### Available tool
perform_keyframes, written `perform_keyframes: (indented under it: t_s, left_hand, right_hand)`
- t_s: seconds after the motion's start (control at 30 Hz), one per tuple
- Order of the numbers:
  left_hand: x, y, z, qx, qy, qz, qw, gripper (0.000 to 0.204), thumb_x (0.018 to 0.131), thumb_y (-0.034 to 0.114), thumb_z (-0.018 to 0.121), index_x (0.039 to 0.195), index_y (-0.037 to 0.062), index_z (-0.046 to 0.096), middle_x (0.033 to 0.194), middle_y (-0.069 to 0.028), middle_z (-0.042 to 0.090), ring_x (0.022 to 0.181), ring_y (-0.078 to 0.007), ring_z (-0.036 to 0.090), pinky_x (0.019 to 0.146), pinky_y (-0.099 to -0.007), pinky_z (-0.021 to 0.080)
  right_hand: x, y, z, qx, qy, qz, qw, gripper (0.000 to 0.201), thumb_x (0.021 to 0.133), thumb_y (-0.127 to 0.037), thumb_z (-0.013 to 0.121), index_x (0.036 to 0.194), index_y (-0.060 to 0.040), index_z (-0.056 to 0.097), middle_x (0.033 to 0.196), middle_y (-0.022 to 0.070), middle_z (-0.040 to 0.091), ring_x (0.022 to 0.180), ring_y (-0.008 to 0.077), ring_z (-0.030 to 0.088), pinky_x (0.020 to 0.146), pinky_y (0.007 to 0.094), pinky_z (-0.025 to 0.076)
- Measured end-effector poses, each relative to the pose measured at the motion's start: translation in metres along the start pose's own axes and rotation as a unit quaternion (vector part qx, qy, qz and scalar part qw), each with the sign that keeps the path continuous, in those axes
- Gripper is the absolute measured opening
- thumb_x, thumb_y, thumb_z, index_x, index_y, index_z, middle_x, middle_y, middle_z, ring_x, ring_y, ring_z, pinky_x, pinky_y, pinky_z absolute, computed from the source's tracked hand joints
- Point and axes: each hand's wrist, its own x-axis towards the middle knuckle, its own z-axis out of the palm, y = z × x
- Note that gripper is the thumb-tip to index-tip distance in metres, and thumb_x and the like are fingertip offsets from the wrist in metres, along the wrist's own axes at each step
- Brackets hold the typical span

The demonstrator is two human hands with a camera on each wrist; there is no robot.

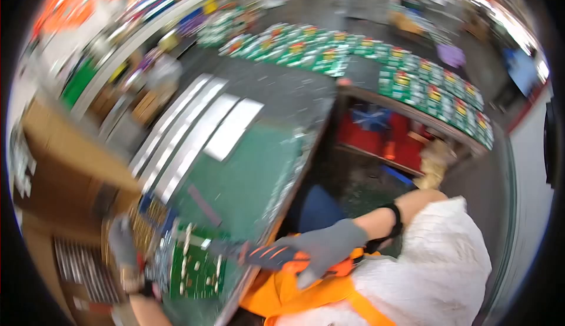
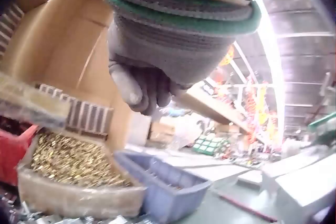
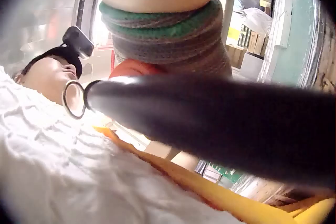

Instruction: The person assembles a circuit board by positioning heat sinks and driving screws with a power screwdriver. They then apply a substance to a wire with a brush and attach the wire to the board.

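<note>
My gloved right hand (image 1: 332, 246) grips an orange and black power screwdriver (image 1: 268, 255), its nose pointing left toward a green circuit board (image 1: 197, 273) at the table's near edge. In the right wrist view the screwdriver's dark body (image 3: 210, 124) crosses the picture, with a metal ring at one end. Over at the left, my gloved left hand (image 1: 122, 242) hovers by a box of small brass-coloured pieces (image 2: 73, 161). Its fingers (image 2: 149, 90) curl downward above that box in the left wrist view; I cannot tell whether they hold anything.
A blue bin (image 2: 165, 187) stands beside the brass pieces. Long pale strips (image 1: 182, 132) lie across the green mat (image 1: 253, 161). Many assembled green boards (image 1: 435, 93) line the far tables. Cardboard boxes (image 1: 70, 149) stack up at the left.
</note>
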Motion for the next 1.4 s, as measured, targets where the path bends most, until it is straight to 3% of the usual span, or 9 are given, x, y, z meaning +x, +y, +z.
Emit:
perform_keyframes:
  t_s: [0.1, 0.17, 0.23, 0.3, 0.37, 0.83, 1.0, 1.23, 1.4]
  left_hand:
    - [-0.023, 0.035, -0.010, -0.241, -0.032, 0.045, 0.969, 0.019, 0.090, 0.017, 0.069, 0.085, 0.0000, 0.063, 0.072, 0.0016, 0.056, 0.066, -0.0081, 0.050, 0.058, -0.0239, 0.040]
    - [-0.052, 0.081, -0.044, -0.167, -0.183, 0.023, 0.968, 0.031, 0.089, 0.015, 0.069, 0.118, 0.0116, 0.059, 0.103, -0.0077, 0.063, 0.085, -0.0294, 0.058, 0.085, -0.0374, 0.046]
    - [-0.066, 0.081, -0.038, -0.049, -0.168, 0.282, 0.943, 0.023, 0.090, 0.019, 0.066, 0.103, 0.0013, 0.062, 0.099, -0.0074, 0.063, 0.085, -0.0180, 0.057, 0.071, -0.0328, 0.048]
    - [-0.084, 0.104, -0.038, -0.307, -0.237, -0.052, 0.920, 0.022, 0.090, 0.020, 0.067, 0.099, 0.0005, 0.063, 0.092, -0.0068, 0.064, 0.078, -0.0140, 0.057, 0.067, -0.0283, 0.047]
    - [-0.090, 0.115, -0.038, -0.320, -0.236, -0.048, 0.916, 0.022, 0.091, 0.022, 0.068, 0.100, 0.0015, 0.064, 0.088, -0.0053, 0.064, 0.074, -0.0126, 0.056, 0.068, -0.0257, 0.047]
    - [-0.107, 0.155, -0.047, -0.134, -0.262, -0.032, 0.955, 0.023, 0.093, 0.026, 0.068, 0.096, 0.0033, 0.062, 0.081, -0.0015, 0.061, 0.070, -0.0090, 0.055, 0.064, -0.0230, 0.045]
    - [-0.113, 0.115, -0.044, -0.158, -0.248, 0.048, 0.954, 0.026, 0.065, 0.009, 0.086, 0.081, -0.0014, 0.068, 0.076, -0.0055, 0.066, 0.068, -0.0149, 0.061, 0.060, -0.0282, 0.046]
    - [-0.117, 0.115, -0.037, -0.235, -0.297, -0.098, 0.920, 0.035, 0.072, 0.014, 0.084, 0.099, -0.0024, 0.069, 0.089, -0.0054, 0.068, 0.083, -0.0138, 0.062, 0.075, -0.0270, 0.049]
    - [-0.070, 0.091, -0.031, -0.178, -0.185, 0.119, 0.959, 0.077, 0.074, 0.036, 0.083, 0.134, -0.0019, 0.052, 0.126, -0.0154, 0.060, 0.118, -0.0228, 0.055, 0.101, -0.0364, 0.043]
  right_hand:
    - [0.005, 0.003, -0.001, 0.035, -0.005, 0.006, 0.999, 0.084, 0.075, -0.034, 0.080, 0.136, 0.0000, 0.033, 0.093, 0.0023, 0.053, 0.075, 0.0098, 0.053, 0.063, 0.0243, 0.048]
    - [0.006, -0.006, 0.006, -0.034, -0.043, 0.060, 0.997, 0.082, 0.073, -0.032, 0.081, 0.133, -0.0005, 0.035, 0.091, 0.0044, 0.054, 0.071, 0.0120, 0.054, 0.060, 0.0236, 0.047]
    - [0.009, -0.002, 0.009, -0.022, -0.039, 0.037, 0.998, 0.084, 0.071, -0.033, 0.081, 0.133, -0.0001, 0.035, 0.096, 0.0089, 0.055, 0.078, 0.0148, 0.056, 0.065, 0.0263, 0.048]
    - [0.015, 0.008, 0.011, -0.084, -0.058, -0.045, 0.994, 0.095, 0.073, -0.036, 0.086, 0.144, -0.0008, 0.033, 0.130, 0.0123, 0.052, 0.114, 0.0220, 0.053, 0.096, 0.0336, 0.047]
    - [0.009, 0.002, 0.014, -0.044, -0.074, -0.017, 0.996, 0.102, 0.071, -0.039, 0.087, 0.146, 0.0018, 0.029, 0.144, 0.0111, 0.043, 0.130, 0.0220, 0.038, 0.110, 0.0333, 0.034]
    - [0.004, 0.032, -0.001, -0.129, -0.089, 0.031, 0.987, 0.090, 0.070, -0.039, 0.082, 0.136, 0.0004, 0.035, 0.109, 0.0101, 0.051, 0.099, 0.0152, 0.051, 0.083, 0.0316, 0.046]
    - [-0.017, -0.007, 0.005, 0.027, -0.110, 0.127, 0.985, 0.069, 0.074, -0.025, 0.083, 0.125, -0.0037, 0.042, 0.095, -0.0012, 0.053, 0.081, 0.0075, 0.051, 0.068, 0.0240, 0.046]
    - [-0.014, -0.010, -0.005, 0.092, -0.106, 0.246, 0.959, 0.066, 0.073, -0.017, 0.081, 0.124, -0.0039, 0.042, 0.090, 0.0015, 0.055, 0.073, 0.0087, 0.054, 0.065, 0.0258, 0.049]
    - [-0.002, -0.014, 0.000, -0.017, 0.011, 0.265, 0.964, 0.079, 0.073, -0.012, 0.078, 0.138, -0.0016, 0.035, 0.088, 0.0049, 0.056, 0.071, 0.0118, 0.058, 0.062, 0.0279, 0.051]
